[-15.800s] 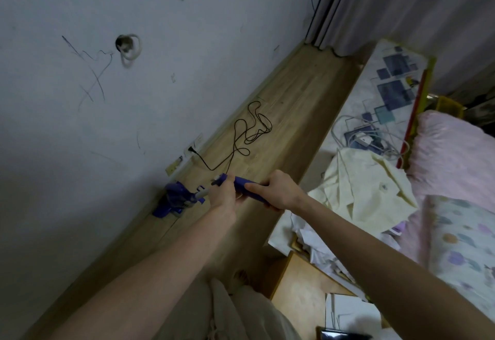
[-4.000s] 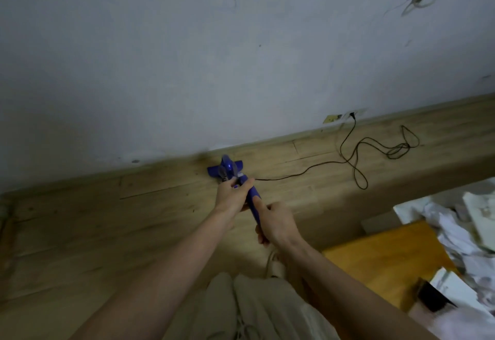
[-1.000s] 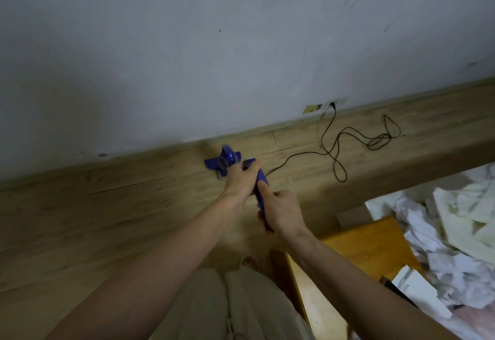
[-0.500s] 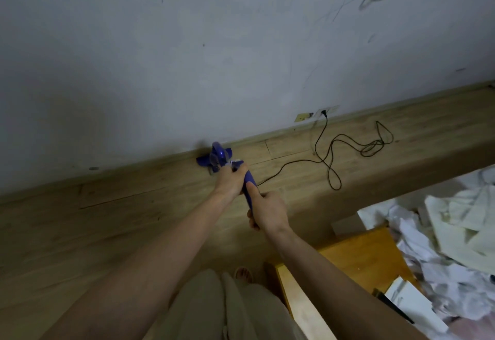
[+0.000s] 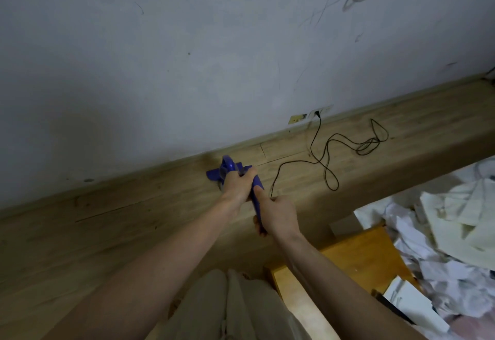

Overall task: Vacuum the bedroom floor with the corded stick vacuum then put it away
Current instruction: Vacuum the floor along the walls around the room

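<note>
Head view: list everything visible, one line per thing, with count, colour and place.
blue plastic stick vacuum: one, blue, head on the floor by the wall
thin black power cord: one, black, looping across the floor to the socket
wall socket: one, pale, low on the wall
wooden floor: one, light brown, along the wall
orange wooden furniture top: one, orange, lower right
heap of white cloth and papers: one, white, far right
beige trousers: one pair, bottom centre
left hand: grips the vacuum lower down
right hand: grips the handle
</note>
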`<state>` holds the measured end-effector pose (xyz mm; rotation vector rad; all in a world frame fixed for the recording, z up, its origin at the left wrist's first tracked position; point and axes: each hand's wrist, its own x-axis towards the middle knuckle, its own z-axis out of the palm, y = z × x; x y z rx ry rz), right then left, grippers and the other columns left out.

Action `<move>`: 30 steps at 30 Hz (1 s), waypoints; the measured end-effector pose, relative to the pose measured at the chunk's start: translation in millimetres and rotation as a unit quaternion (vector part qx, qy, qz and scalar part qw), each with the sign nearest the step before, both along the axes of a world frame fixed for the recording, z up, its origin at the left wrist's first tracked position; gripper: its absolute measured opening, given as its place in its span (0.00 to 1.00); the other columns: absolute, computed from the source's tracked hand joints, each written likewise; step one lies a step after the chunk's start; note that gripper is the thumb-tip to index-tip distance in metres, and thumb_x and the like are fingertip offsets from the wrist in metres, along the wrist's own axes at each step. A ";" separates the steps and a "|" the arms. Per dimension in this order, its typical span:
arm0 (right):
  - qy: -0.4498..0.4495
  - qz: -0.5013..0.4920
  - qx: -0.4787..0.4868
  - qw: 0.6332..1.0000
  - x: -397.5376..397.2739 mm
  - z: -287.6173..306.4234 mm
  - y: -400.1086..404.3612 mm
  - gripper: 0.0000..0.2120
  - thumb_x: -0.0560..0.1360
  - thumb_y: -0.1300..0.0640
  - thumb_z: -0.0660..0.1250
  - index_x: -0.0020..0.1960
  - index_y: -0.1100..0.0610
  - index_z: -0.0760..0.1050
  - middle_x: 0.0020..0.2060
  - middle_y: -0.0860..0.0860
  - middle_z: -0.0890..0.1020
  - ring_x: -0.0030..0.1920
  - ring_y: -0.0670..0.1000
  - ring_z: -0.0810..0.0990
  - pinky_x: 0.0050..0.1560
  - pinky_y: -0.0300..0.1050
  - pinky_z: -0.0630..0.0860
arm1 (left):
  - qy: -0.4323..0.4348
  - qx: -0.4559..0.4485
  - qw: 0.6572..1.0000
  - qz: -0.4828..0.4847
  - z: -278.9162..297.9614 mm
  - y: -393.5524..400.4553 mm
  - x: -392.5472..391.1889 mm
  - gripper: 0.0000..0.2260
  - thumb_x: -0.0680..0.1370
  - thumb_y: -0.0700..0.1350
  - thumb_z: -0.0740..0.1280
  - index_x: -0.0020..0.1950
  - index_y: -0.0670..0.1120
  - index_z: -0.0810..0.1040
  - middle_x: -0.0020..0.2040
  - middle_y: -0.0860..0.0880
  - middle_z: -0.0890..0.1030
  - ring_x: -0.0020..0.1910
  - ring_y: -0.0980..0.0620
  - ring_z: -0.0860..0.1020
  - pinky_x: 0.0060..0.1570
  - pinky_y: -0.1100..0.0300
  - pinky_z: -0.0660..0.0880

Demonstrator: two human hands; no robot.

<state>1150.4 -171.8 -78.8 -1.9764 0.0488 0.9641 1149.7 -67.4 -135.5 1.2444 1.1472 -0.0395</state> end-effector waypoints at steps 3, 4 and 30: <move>0.003 0.019 -0.006 1.000 -4.4 -17.3 10.3 0.19 0.80 0.45 0.60 0.43 0.60 0.76 0.30 0.52 0.78 0.24 0.46 0.75 0.26 0.38 0.72 | 0.009 0.011 1.000 0.005 -10.2 9.0 -0.3 0.14 0.80 0.50 0.63 0.53 0.38 0.77 0.53 0.36 0.80 0.50 0.38 0.81 0.48 0.49 0.79; 0.002 0.027 -0.009 1.000 -3.8 -21.1 13.4 0.19 0.80 0.45 0.59 0.44 0.60 0.76 0.30 0.52 0.78 0.25 0.46 0.75 0.26 0.38 0.73 | 0.013 0.013 1.000 0.005 -12.6 12.4 0.2 0.14 0.80 0.50 0.63 0.53 0.39 0.77 0.53 0.36 0.80 0.51 0.38 0.81 0.47 0.50 0.78; 0.004 0.079 -0.002 0.997 30.0 -20.1 10.1 0.18 0.80 0.45 0.59 0.44 0.59 0.75 0.29 0.51 0.77 0.23 0.45 0.73 0.24 0.35 0.70 | -0.001 -0.057 0.996 0.068 -36.8 19.0 25.5 0.17 0.75 0.52 0.65 0.56 0.40 0.77 0.47 0.39 0.81 0.44 0.43 0.80 0.55 0.43 0.78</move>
